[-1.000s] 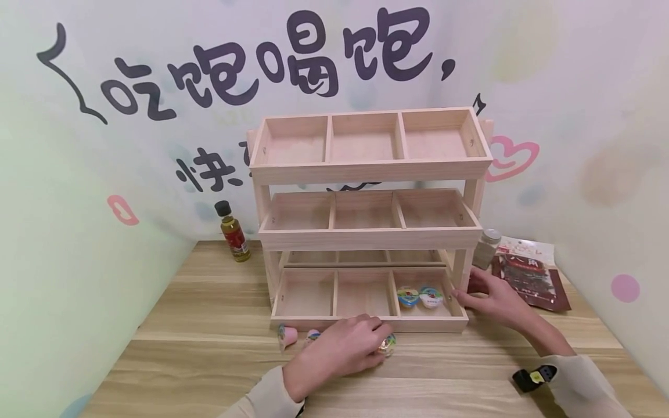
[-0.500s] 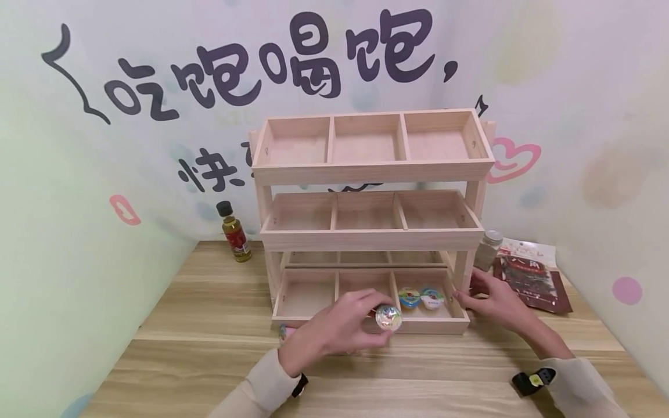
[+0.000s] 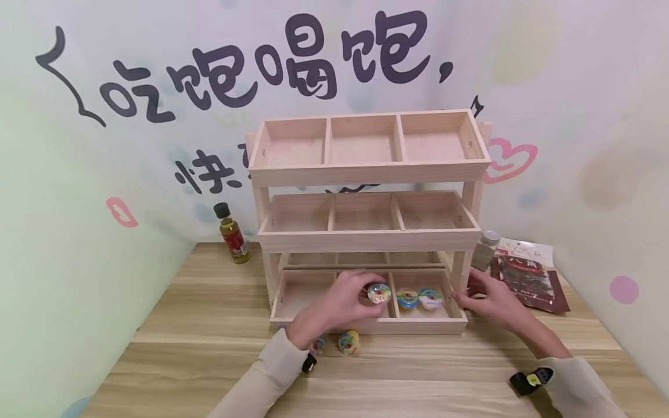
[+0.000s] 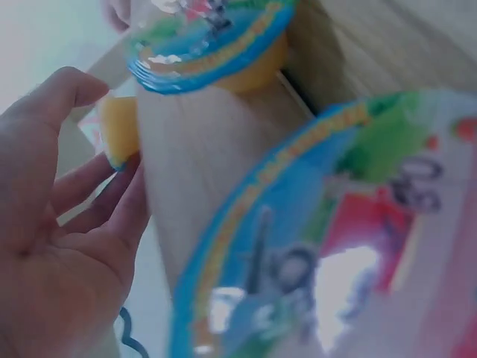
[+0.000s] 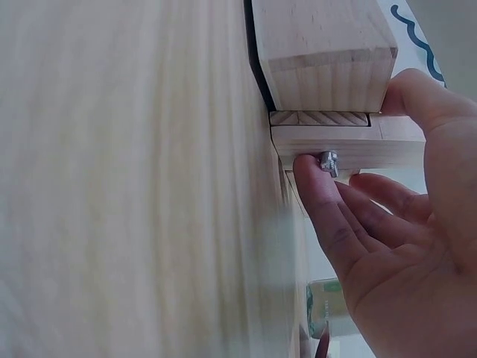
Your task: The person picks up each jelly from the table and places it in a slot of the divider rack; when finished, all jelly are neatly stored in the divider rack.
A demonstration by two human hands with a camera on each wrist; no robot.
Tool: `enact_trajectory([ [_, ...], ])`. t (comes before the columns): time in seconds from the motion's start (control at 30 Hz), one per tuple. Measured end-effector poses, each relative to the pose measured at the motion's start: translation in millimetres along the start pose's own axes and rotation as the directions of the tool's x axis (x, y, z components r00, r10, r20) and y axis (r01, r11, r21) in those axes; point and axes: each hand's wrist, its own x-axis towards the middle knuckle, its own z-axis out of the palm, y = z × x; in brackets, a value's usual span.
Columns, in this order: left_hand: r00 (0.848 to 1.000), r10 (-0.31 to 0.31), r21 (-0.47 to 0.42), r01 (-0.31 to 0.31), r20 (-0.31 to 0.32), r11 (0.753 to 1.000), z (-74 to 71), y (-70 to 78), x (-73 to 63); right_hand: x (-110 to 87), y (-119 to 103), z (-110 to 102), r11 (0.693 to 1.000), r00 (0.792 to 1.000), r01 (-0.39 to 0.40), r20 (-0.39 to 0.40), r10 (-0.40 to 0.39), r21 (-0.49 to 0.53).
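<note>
The small jelly cup (image 3: 378, 293) sat pinched in the fingertips of the left hand (image 3: 340, 307), tipped so its round foil lid faced forward and up, its short axis leaning back toward the wall. It hung over the divider between the middle and right compartments of the lowest tray of the wooden rack (image 3: 366, 168). The lid was glossy, printed in bright colours with a blue rim; in the left wrist view it (image 4: 328, 246) filled most of the frame, blurred.

Two more jelly cups (image 3: 418, 297) stood lid-up side by side in the right compartment. Two others (image 3: 349, 341) lay on the bench (image 3: 183, 325), just in front of the tray and beside the left wrist.

The right hand (image 3: 488, 299) rested against the rack's right post, fingers loosely spread, one fingertip (image 5: 309, 170) touching a metal screw head. The rack was pale unfinished wood, three tiers, each split into three.

Behind stood a small oil bottle (image 3: 232, 233), a glass jar (image 3: 485, 249) and a dark snack packet (image 3: 530, 278).
</note>
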Motion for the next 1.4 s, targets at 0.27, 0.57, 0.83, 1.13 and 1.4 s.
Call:
enact_trajectory([
  [0.27,0.989,-0.131,0.028,0.129,0.073,0.991,3.4,-9.1,7.9,1.0,1.5,0.3,1.000,1.000,0.003,-0.003,-0.003,0.001],
  [0.57,0.987,-0.102,0.061,0.095,0.128,0.994,9.1,-14.1,12.4,0.1,0.9,0.8,1.000,1.000,0.011,-0.006,-0.011,0.003],
  [0.83,0.984,-0.094,0.025,0.091,0.153,0.996,13.4,-15.6,15.8,0.2,0.2,0.2,1.000,1.000,0.011,-0.005,-0.011,0.006],
  [1.13,0.980,-0.104,0.023,0.101,0.168,0.995,14.2,-15.7,14.6,0.1,2.0,1.1,1.000,1.000,0.012,-0.004,-0.012,0.009],
  [1.4,0.986,-0.049,0.008,0.048,0.157,0.999,12.6,-17.7,12.9,0.3,1.8,1.3,1.000,1.000,0.004,-0.003,-0.004,0.011],
])
